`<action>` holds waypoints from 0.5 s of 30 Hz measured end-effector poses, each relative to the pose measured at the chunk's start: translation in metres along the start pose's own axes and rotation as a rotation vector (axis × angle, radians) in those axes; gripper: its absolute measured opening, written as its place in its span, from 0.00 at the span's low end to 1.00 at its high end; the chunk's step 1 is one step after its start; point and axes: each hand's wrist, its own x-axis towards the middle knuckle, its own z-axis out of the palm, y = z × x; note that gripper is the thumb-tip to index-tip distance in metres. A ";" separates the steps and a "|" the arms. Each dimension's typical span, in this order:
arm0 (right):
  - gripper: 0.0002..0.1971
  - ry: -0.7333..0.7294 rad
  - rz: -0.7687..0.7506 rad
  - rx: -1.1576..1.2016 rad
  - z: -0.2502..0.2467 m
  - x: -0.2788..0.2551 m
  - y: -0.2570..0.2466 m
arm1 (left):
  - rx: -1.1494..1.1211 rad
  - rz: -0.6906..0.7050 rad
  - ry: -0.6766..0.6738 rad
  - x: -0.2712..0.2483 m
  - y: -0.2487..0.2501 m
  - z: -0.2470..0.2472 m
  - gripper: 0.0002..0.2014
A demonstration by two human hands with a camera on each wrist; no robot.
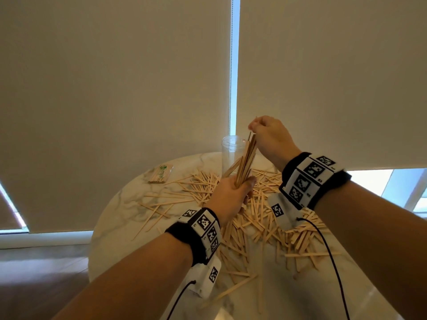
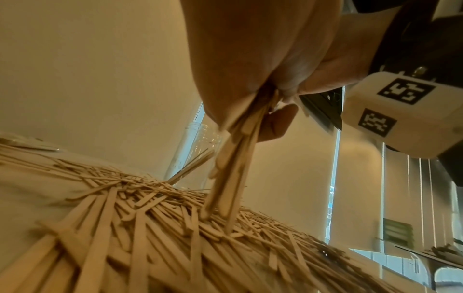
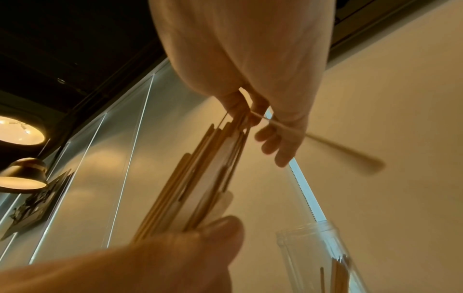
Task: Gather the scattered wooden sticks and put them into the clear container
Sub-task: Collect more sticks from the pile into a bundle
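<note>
My left hand (image 1: 233, 192) grips a bundle of wooden sticks (image 1: 246, 159) upright above the table; the bundle's lower ends (image 2: 225, 190) hang just over the pile. My right hand (image 1: 265, 132) pinches the bundle's top ends (image 3: 240, 123), with one thin stick (image 3: 338, 148) poking out sideways. The clear container (image 1: 231, 155) stands just behind the bundle, upright and open-topped, with a few sticks (image 3: 338, 273) inside it. Many loose sticks (image 1: 265, 218) lie scattered over the round marble table (image 1: 120, 227).
A wrapped packet of sticks (image 1: 161, 173) lies at the table's far left. Roller blinds (image 1: 115, 88) hang right behind the table. The table's left edge drops to a dark wooden floor (image 1: 41, 273). Cables (image 1: 332, 262) trail from both wrist cameras.
</note>
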 end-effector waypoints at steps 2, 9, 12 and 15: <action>0.15 0.017 -0.034 -0.033 0.001 0.001 0.004 | -0.038 -0.030 0.011 0.000 -0.001 0.000 0.17; 0.12 -0.031 0.039 -0.025 -0.004 -0.005 0.010 | -0.167 -0.050 0.178 0.004 -0.005 -0.011 0.15; 0.10 -0.237 0.028 -0.104 0.004 -0.014 0.010 | -0.222 -0.030 0.145 0.006 0.002 -0.010 0.16; 0.09 -0.248 -0.002 -0.112 0.008 -0.014 0.012 | -0.252 0.007 0.163 0.007 0.004 -0.005 0.15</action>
